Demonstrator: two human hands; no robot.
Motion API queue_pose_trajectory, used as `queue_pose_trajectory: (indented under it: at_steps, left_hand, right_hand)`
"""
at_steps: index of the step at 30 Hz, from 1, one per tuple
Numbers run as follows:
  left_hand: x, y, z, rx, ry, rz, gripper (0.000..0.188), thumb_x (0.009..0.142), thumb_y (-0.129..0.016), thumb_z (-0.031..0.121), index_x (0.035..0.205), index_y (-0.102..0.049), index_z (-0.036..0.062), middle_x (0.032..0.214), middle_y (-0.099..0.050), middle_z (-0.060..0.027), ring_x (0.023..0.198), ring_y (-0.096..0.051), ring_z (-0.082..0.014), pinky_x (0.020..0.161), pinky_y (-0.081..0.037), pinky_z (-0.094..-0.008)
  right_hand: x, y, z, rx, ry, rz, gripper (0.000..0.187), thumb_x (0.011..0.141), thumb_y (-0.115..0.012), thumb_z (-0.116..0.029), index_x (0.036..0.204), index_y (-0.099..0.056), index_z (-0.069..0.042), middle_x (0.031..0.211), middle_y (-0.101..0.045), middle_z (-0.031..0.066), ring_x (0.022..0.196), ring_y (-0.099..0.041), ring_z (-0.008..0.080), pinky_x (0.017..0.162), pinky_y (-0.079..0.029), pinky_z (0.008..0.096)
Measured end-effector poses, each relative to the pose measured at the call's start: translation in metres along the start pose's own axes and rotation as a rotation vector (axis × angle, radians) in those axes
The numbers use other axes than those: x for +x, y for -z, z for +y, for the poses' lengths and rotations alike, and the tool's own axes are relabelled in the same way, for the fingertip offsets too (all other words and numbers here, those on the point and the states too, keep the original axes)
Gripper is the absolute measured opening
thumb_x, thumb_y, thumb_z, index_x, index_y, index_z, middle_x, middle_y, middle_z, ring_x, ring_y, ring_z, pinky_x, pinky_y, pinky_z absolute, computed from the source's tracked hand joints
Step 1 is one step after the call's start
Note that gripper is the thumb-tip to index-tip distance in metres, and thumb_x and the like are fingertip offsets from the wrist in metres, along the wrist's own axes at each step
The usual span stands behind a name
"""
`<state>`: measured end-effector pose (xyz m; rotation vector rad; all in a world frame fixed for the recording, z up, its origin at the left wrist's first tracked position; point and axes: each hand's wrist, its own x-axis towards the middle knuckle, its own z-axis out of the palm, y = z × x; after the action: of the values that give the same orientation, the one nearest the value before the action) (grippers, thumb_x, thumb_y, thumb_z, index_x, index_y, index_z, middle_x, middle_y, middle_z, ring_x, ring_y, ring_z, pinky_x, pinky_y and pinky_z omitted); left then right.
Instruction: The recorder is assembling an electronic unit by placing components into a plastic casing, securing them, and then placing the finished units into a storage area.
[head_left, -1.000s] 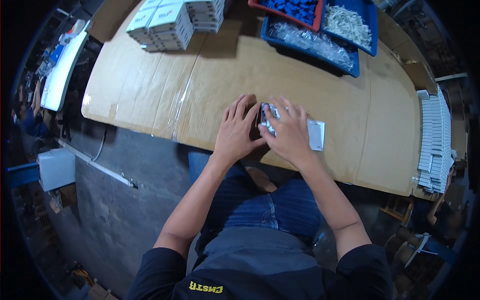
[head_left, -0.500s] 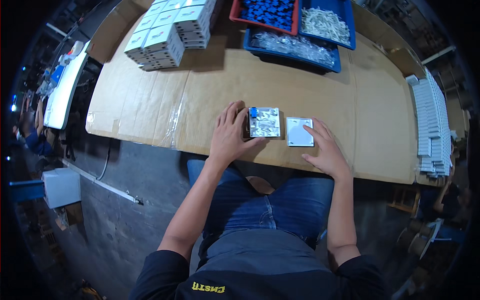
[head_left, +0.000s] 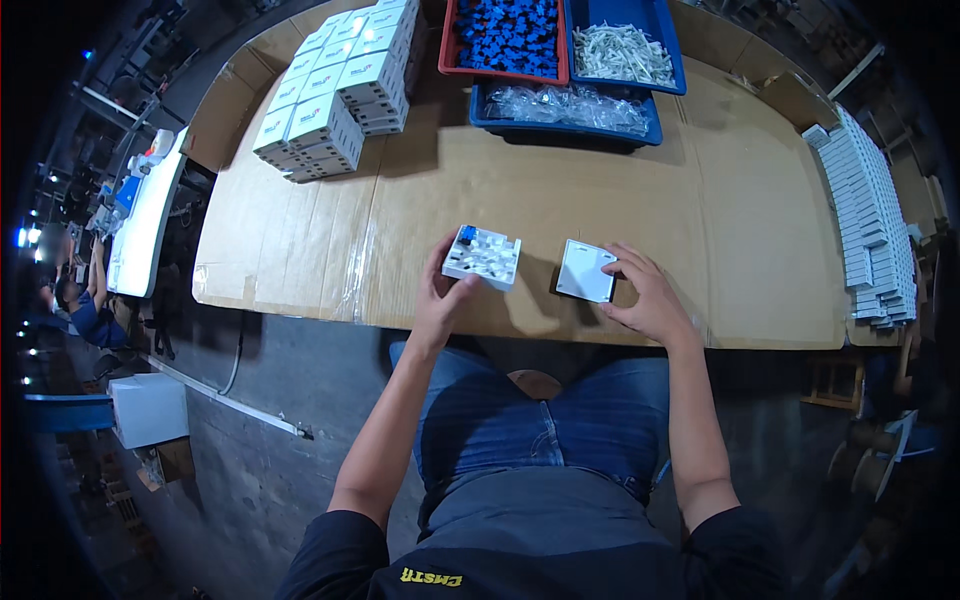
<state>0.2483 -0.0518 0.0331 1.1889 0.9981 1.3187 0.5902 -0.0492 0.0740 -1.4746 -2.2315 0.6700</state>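
Observation:
My left hand point(head_left: 441, 297) is closed on a square white open box point(head_left: 487, 258), thumb on its near edge and fingers at its left side. The box is lifted and slightly tilted, with shiny pale pieces inside and a blue part in its far left corner. To the right, my right hand point(head_left: 652, 300) grips a flat square white cover point(head_left: 585, 271) by its right edge, between thumb and fingers. The cover is tilted, its left edge close to the cardboard; whether that edge touches is hard to tell. A gap separates box and cover.
Cardboard covers the table point(head_left: 400, 210). White boxes point(head_left: 330, 110) are stacked at the far left. At the back stand a red tray point(head_left: 452, 70) of blue parts, a blue tray point(head_left: 682, 88) of white pieces and another blue tray point(head_left: 480, 122) of clear bags. White strips point(head_left: 865, 220) are piled right.
My left hand has taken hold of the box and raised it, shifting it left. My right hand has pinched the cover's edge and tilted it up. The view has also shifted somewhat.

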Motion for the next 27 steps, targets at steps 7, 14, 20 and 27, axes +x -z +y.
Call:
queue_pose_trajectory:
  at_steps: [7,14,20,27]
  left_hand:
    - [-0.010,-0.012,0.012,-0.789,0.296,0.073,0.075,0.101,-0.047,0.055,0.157,-0.039,0.0049,0.148,-0.056,-0.0180,0.131,-0.058,-0.0398,0.107,-0.049,-0.0479]
    - [-0.021,-0.036,0.031,-0.769,0.384,-0.019,0.066,0.108,-0.031,0.059,0.165,-0.027,0.0246,0.162,-0.044,-0.0104,0.130,-0.060,-0.0381,0.098,-0.053,-0.0516]
    - [-0.035,-0.035,0.024,-0.908,0.495,-0.054,0.067,0.108,-0.041,0.054,0.166,-0.023,0.0243,0.164,-0.040,-0.0137,0.133,-0.057,-0.0424,0.104,-0.053,-0.0530]
    - [-0.040,-0.037,0.035,-0.537,0.465,-0.176,0.084,0.100,-0.061,0.045,0.166,-0.018,0.0141,0.157,-0.046,-0.0217,0.133,-0.058,-0.0432,0.107,-0.055,-0.0483]
  right_hand:
    - [-0.001,-0.013,-0.009,0.156,-0.001,0.254,0.042,0.079,-0.083,-0.019,0.116,-0.069,-0.004,0.138,-0.058,0.0131,0.124,-0.060,0.0282,0.105,-0.050,0.0394]
    - [0.014,-0.030,-0.012,0.343,-0.078,0.475,0.032,0.101,-0.071,-0.032,0.097,-0.069,0.000,0.086,-0.068,0.0082,0.067,-0.059,0.0193,0.063,-0.047,0.0307]
    - [0.028,-0.040,-0.008,0.312,-0.303,0.441,0.027,0.101,-0.071,-0.027,0.106,-0.068,-0.001,0.074,-0.066,0.0123,0.063,-0.061,0.0203,0.063,-0.049,0.0333]
    - [0.026,-0.013,-0.034,0.258,-0.439,0.209,0.050,0.093,-0.077,-0.019,0.138,-0.061,-0.007,0.094,-0.071,0.0121,0.074,-0.066,0.0201,0.069,-0.052,0.0341]
